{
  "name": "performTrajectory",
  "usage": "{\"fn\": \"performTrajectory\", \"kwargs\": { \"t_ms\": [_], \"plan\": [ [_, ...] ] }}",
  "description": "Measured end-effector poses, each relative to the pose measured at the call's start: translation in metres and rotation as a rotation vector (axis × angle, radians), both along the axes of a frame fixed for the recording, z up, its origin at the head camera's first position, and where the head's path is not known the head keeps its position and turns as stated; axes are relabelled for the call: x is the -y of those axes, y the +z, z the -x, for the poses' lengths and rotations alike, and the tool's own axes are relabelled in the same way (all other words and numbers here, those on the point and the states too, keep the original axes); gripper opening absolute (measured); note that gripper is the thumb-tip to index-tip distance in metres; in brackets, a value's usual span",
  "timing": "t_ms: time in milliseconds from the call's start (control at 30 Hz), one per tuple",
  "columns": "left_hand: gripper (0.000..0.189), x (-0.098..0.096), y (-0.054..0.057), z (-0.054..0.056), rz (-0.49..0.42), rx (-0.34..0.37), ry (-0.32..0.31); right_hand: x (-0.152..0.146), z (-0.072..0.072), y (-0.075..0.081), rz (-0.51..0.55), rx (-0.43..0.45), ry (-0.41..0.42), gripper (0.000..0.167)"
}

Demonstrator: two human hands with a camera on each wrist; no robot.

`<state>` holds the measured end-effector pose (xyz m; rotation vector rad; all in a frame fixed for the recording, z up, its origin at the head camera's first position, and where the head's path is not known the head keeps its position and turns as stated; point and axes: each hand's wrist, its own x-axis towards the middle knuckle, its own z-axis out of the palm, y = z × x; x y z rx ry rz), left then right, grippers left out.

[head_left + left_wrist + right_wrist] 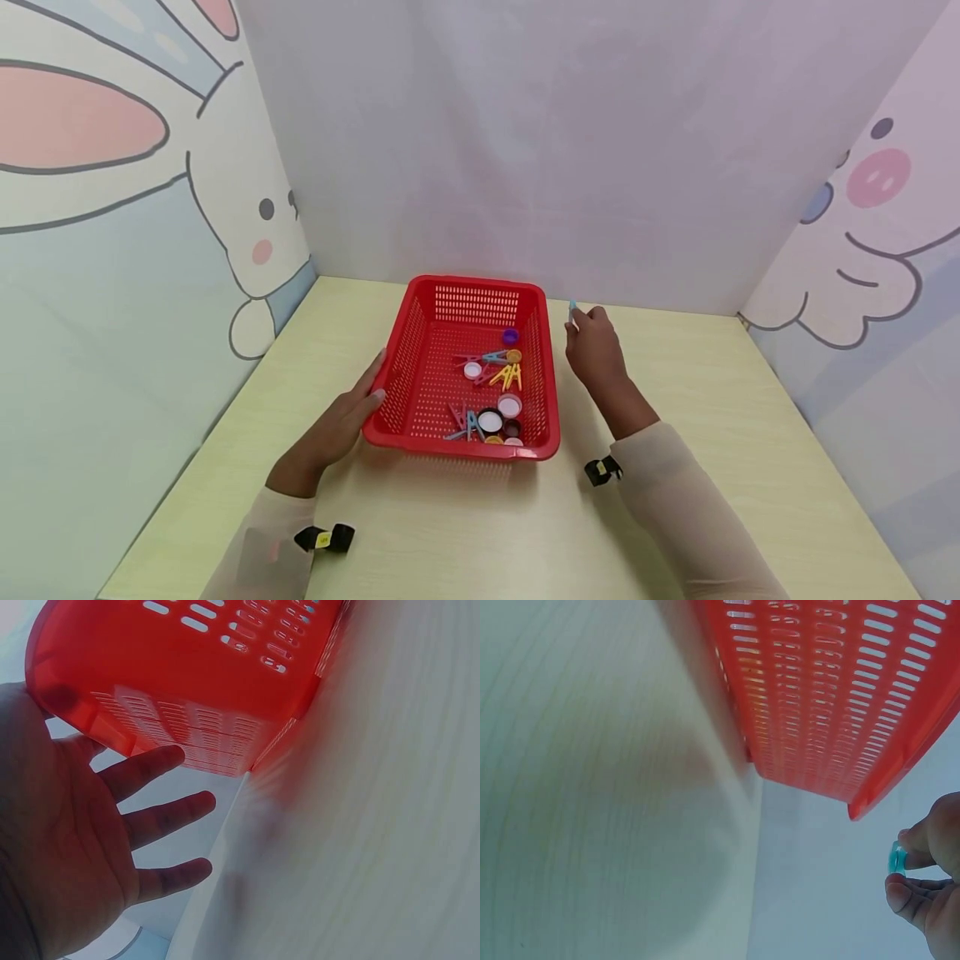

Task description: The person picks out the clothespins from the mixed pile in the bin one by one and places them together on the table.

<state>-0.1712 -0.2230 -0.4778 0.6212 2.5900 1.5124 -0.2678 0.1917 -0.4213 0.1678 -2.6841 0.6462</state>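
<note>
A red plastic basket [546, 400] with slotted walls stands on the table, holding several clothespins and bottle caps. My left hand [337, 425] is at its left side, thumb over the rim and index finger against the outside. In the left wrist view the other fingers of this left hand [82, 832] stretch out straight, clear of the wall. Beyond the basket's right wall, my right hand [596, 350] pinches a small light blue clothespin [572, 307] between thumb and fingers. The right wrist view shows only the end of this clothespin [897, 859].
Inside the basket lie yellow clothespins [507, 377], a purple cap [510, 337], a white cap [472, 370] and a black-rimmed cap [491, 421]. The pale wooden table [690, 400] meets a plain back wall [525, 167], with cartoon-printed walls at both sides.
</note>
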Motion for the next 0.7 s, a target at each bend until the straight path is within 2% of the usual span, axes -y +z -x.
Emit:
{"fn": "performTrajectory", "kwargs": {
  "t_ms": [400,700],
  "plan": [
    [0.071,0.0,-0.001,0.001,0.008,0.005,0.006,-0.005,0.008,-0.017,-0.028,0.227,-0.012,0.035],
    [0.072,-0.001,0.001,-0.001,0.006,0.016,0.012,-0.008,0.015,-0.027,-0.099,0.332,-0.022,0.023]
  ]
}}
